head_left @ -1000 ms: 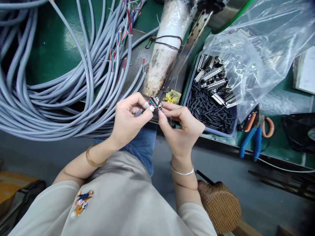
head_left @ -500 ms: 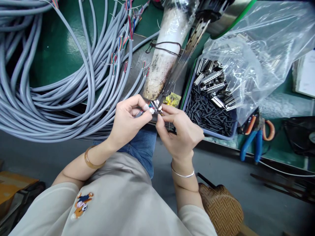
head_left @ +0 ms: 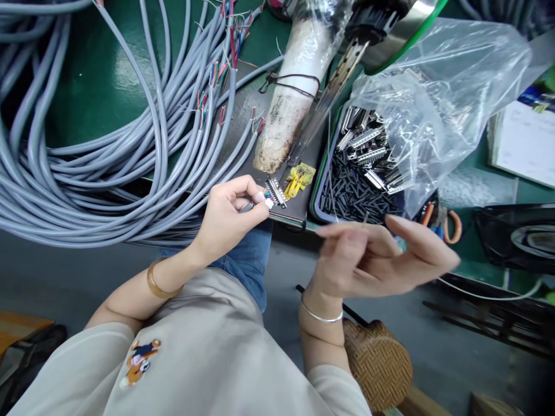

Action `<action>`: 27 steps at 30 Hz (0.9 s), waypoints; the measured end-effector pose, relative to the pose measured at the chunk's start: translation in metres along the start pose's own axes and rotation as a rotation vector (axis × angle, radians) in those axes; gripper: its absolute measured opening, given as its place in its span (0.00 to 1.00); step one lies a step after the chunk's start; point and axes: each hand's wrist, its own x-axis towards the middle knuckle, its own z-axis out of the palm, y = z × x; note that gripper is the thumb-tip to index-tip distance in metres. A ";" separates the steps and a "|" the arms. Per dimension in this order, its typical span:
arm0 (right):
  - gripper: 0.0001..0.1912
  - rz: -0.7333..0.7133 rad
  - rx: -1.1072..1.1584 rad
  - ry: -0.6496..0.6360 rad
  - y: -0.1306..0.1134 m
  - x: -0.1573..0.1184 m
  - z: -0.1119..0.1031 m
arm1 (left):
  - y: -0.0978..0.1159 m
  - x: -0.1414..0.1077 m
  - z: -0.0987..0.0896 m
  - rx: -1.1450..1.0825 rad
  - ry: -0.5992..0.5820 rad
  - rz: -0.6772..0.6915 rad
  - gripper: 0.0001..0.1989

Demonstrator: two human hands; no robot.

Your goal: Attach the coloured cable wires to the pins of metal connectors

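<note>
My left hand [head_left: 236, 207] is closed in a pinch on the end of a grey cable, whose thin coloured wires [head_left: 266, 195] run to a metal multi-pin connector [head_left: 276, 192]. The connector lies at the front edge of a dark plate [head_left: 288, 215], beside a yellow piece [head_left: 298, 180]. Above it slants a metal soldering iron [head_left: 318, 107], next to a stained white tube [head_left: 284, 110]. My right hand [head_left: 373, 257] is raised in front of the bin, blurred, with thumb and forefinger close together. Something thin shows at its fingers, too small to name.
A bundle of grey cables [head_left: 143, 144] with stripped ends covers the left side. At the right, a bin [head_left: 315, 199] holds black sleeves [head_left: 359, 190] and metal connectors [head_left: 368, 144] under a plastic bag [head_left: 455, 98]. Pliers [head_left: 453, 225], papers [head_left: 524, 141] and a woven stool [head_left: 381, 367] lie farther right.
My right hand has moved away from the connector, to the right and slightly down, in front of the bin. My left hand keeps its pinch and has hardly moved. The view has shifted slightly.
</note>
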 end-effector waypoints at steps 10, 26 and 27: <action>0.04 0.059 -0.088 -0.250 0.003 -0.004 0.023 | -0.002 -0.006 -0.008 0.149 -0.058 0.098 0.04; 0.05 0.017 -0.081 -0.228 -0.008 -0.006 0.021 | -0.007 -0.011 -0.017 0.238 -0.016 0.181 0.05; 0.05 0.018 -0.083 -0.229 -0.008 -0.007 0.021 | -0.006 -0.011 -0.017 0.228 -0.020 0.174 0.05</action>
